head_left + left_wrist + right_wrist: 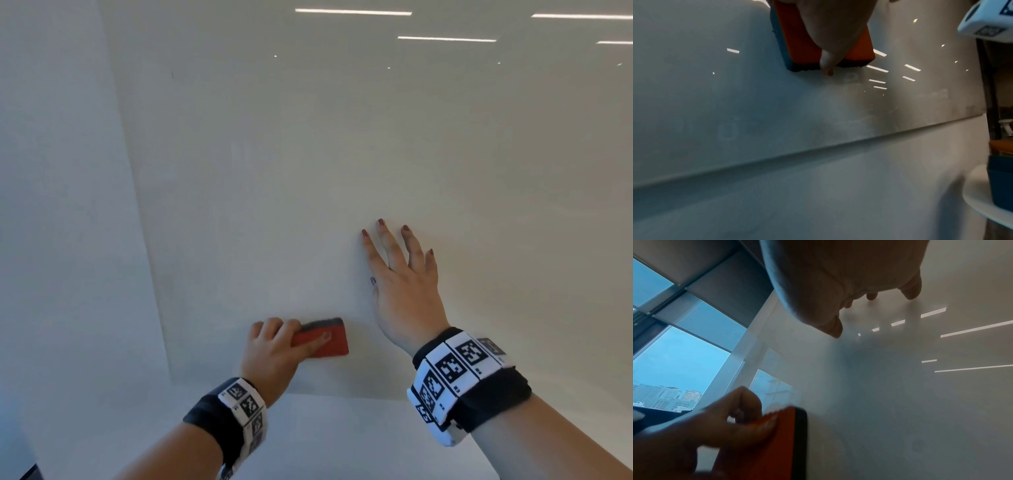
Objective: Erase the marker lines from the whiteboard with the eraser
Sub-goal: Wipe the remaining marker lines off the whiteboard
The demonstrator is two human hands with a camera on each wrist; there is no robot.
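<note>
Your head camera looks forward at the whiteboard (342,171) from arm's reach. Your left wrist camera sits close against the board, facing along it past the eraser (797,40); your right wrist camera does likewise (it shares that eraser, plus a window (674,361)).

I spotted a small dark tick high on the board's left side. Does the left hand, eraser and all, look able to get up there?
Probably yes. The left hand grips the eraser low on the whiteboard; bare board lies between it and the tick. The right hand rests flat off to the other side, clear of that path.
</note>
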